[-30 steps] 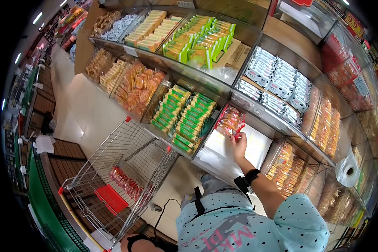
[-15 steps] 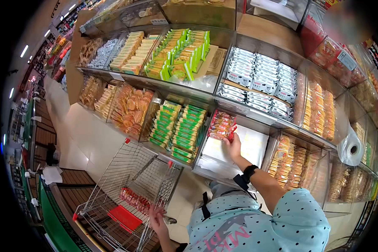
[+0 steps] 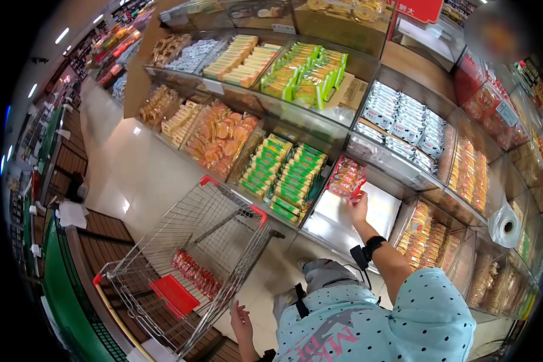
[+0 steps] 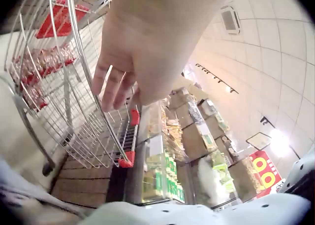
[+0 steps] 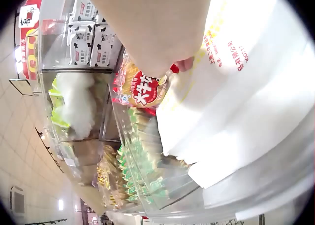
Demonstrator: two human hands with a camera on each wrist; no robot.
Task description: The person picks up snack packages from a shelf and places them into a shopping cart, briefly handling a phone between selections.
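Note:
My right hand (image 3: 357, 208) reaches into a lower bin and pinches the near edge of a red snack packet (image 3: 347, 178). Several such packets lie together at the back of that bin, over white paper (image 3: 374, 205). Seen from the right wrist, the packet (image 5: 142, 89) has a clear window with yellowish pieces behind it, and my forearm hides most of the fingers. My left hand (image 3: 241, 323) hangs loosely beside the wire shopping cart (image 3: 193, 235), holding nothing. Its fingers (image 4: 112, 89) are relaxed and overlap the cart's rail in the left wrist view.
Red-wrapped packets (image 3: 196, 274) lie in the cart near its red seat flap (image 3: 175, 295). Green-wrapped snacks (image 3: 286, 175) fill the bin left of my right hand; bagged biscuits (image 3: 422, 235) stand to its right. White packets (image 3: 401, 120) sit above. A bag roll (image 3: 505, 226) hangs at the right.
My left hand came into view over the cart's side, then drew back from it. The right hand stays at the red packets. The head view has shifted.

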